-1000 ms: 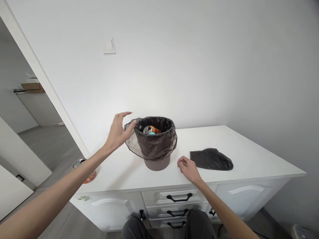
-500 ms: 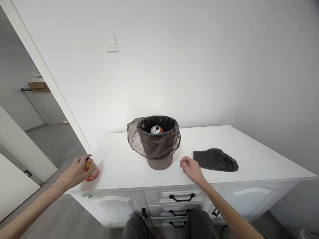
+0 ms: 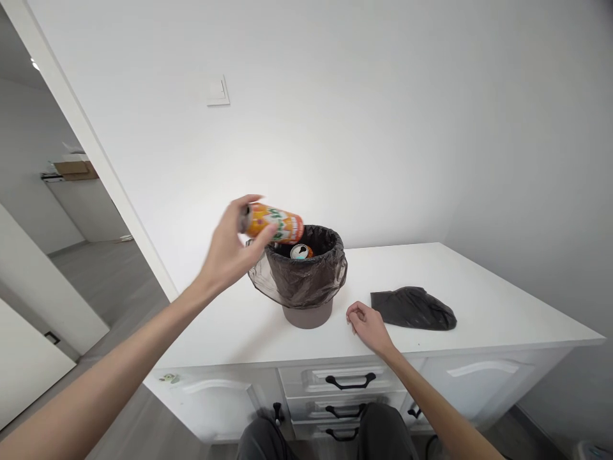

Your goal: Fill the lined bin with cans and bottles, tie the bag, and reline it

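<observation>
Our left hand (image 3: 227, 243) pinches an orange can (image 3: 278, 223) between thumb and fingers near its drinking end, so its base is free; we hold it tilted nearly sideways over the left of the bin (image 3: 309, 317). The liner (image 3: 306, 281) is folded over the rim, probably to hold the mouth wide, and its loose flap bulges left, where it could snag. Another can (image 3: 299, 252) sits inside. Our right hand (image 3: 368, 326), fingers curled together, rests beside a black bag (image 3: 412, 308), perhaps for support. The wall (image 3: 383, 128) limits the far side.
</observation>
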The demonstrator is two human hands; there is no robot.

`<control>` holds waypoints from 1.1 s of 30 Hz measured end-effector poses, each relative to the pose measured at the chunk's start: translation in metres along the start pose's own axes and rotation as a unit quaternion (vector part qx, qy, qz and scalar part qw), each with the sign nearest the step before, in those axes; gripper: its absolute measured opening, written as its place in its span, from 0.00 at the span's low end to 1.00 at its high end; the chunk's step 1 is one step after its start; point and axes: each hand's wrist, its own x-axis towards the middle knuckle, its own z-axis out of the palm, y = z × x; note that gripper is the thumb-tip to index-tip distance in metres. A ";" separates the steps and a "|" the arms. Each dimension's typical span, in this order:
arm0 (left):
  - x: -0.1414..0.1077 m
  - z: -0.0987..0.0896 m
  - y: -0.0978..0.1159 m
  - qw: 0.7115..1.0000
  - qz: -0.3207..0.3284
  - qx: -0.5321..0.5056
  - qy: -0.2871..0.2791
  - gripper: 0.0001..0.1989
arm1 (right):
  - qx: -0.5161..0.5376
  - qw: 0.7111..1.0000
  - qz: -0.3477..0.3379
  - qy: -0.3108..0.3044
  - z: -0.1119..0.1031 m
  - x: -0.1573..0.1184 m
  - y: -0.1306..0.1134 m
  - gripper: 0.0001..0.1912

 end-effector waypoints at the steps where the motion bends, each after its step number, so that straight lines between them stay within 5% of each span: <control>1: 0.010 0.013 0.007 1.000 0.002 -0.016 -0.023 0.25 | 0.000 1.000 -0.002 0.001 0.000 0.001 0.001 0.09; 7: 0.039 0.079 0.007 0.985 -0.034 -0.014 -0.172 0.25 | 0.011 1.000 -0.007 0.004 -0.002 0.002 -0.001 0.09; 12: 0.038 0.101 -0.022 0.970 -0.011 0.012 -0.242 0.30 | 0.026 1.000 0.003 0.008 -0.002 0.000 -0.010 0.08; 14: 0.033 0.098 -0.035 0.981 -0.016 -0.001 -0.193 0.29 | 0.026 1.000 0.007 0.008 -0.002 0.000 -0.011 0.08; 18: 0.008 0.078 -0.070 0.998 -0.064 -0.001 0.016 0.25 | 0.025 1.000 0.008 0.003 -0.003 0.000 -0.009 0.08; 21: -0.037 0.064 -0.108 0.977 -0.142 0.029 0.158 0.25 | 0.025 1.000 0.009 0.001 -0.003 0.001 -0.009 0.08; 23: -0.081 0.060 -0.133 0.959 -0.209 0.046 0.188 0.26 | 0.025 1.000 0.013 0.000 -0.003 0.000 -0.010 0.08; 25: -0.129 0.063 -0.155 0.956 -0.254 0.076 0.127 0.28 | 0.023 1.000 0.017 0.000 -0.003 -0.001 -0.013 0.08; 28: -0.192 0.073 -0.174 0.948 -0.282 0.137 -0.056 0.32 | 0.014 1.000 0.023 0.005 -0.003 -0.002 -0.019 0.08; 33: -0.228 0.085 -0.179 0.900 -0.275 0.242 -0.236 0.38 | 0.001 1.000 0.030 0.001 -0.002 -0.004 -0.029 0.09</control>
